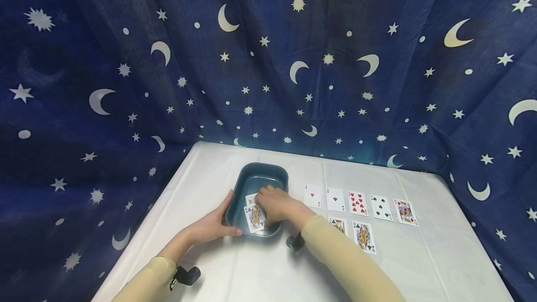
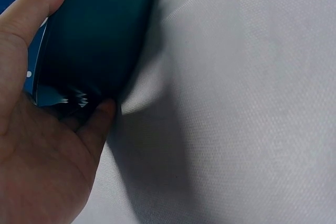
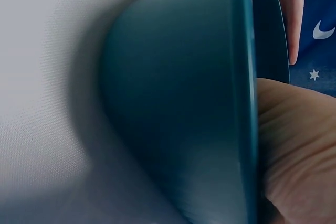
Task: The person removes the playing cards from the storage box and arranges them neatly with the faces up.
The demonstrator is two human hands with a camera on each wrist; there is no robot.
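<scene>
A dark teal, rounded rectangular tub (image 1: 262, 168) rests on the white-covered table. My left hand (image 1: 214, 223) holds its near left corner, the thumb along the near side and the fingers along the left wall. In the left wrist view, that hand (image 2: 44, 145) curves round the tub's wall (image 2: 100, 24). My right hand (image 1: 274, 203) reaches down inside the tub, its fingers bent over some playing cards. A face card (image 1: 254, 218) lies by those fingers, overlapping another card (image 1: 251, 198). The right fingertips are hidden, and the right wrist view shows mainly the tub's outer wall (image 3: 173, 87).
Right of the tub is a row of face-up cards: ace of hearts (image 1: 312, 195), ace of clubs (image 1: 335, 199), a heart card (image 1: 357, 203), a spade card (image 1: 381, 207) and a face card (image 1: 405, 211). Nearer lie a jack (image 1: 338, 224) and a queen (image 1: 364, 237). A starry curtain (image 1: 268, 59) hangs behind.
</scene>
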